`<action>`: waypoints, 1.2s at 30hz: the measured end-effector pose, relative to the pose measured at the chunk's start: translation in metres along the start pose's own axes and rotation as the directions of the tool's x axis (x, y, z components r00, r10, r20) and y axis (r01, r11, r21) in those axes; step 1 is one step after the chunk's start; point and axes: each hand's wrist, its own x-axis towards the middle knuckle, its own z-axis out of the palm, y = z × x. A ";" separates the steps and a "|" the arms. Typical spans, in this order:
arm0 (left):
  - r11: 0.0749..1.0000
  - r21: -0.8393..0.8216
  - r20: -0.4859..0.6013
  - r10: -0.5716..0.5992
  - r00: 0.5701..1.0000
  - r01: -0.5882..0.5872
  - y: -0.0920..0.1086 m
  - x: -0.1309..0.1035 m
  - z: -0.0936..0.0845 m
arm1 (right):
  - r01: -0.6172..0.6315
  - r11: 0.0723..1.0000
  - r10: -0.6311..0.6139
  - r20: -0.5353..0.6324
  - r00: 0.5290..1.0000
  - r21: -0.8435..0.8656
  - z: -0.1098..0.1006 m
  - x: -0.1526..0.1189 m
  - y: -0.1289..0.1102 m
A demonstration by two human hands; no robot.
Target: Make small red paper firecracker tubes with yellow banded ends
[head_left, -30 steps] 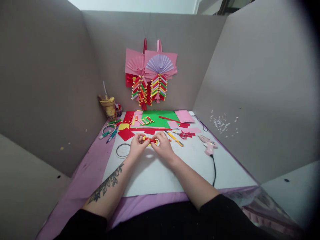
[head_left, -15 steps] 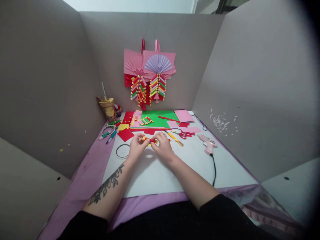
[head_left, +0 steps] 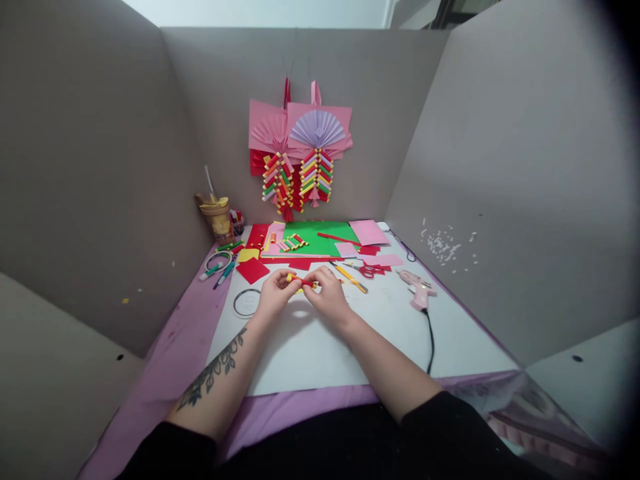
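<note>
Between my fingertips, above the white board, is a small red paper roll (head_left: pixel 306 283) with yellow at its ends. My left hand (head_left: pixel 276 291) pinches its left part, and my right hand (head_left: pixel 326 291) grips its right part. The fingers cover much of the roll. Just left of my left hand lies a red paper square (head_left: pixel 253 270). A yellow cutter (head_left: pixel 351 277) and red-handled scissors (head_left: pixel 369 270) lie to the right of my right hand.
A pink glue gun (head_left: pixel 419 288) with a black cable lies at the right. Green sheets (head_left: pixel 320 233) bearing small rolls are at the back. A tape ring (head_left: pixel 235 303) and pens (head_left: pixel 223 275) lie left. Paper decorations (head_left: pixel 317 130) hang on the back wall.
The whole view has shifted very slightly. Both hands keep their hold on the red roll, with hardly any finger movement.
</note>
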 end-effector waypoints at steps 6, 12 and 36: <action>1.000 0.001 0.042 0.028 0.999 -0.028 -0.002 0.002 -0.004 | -0.036 0.999 0.036 0.007 0.999 0.024 0.000 0.000 -0.002; 0.997 0.029 0.037 0.077 0.996 -0.078 -0.003 0.002 -0.006 | -0.021 0.999 0.021 -0.002 1.000 0.049 0.002 -0.001 -0.005; 0.990 0.082 0.127 0.101 0.987 -0.112 -0.002 0.002 -0.010 | -0.034 0.983 0.038 -0.015 0.999 0.183 0.003 0.000 -0.012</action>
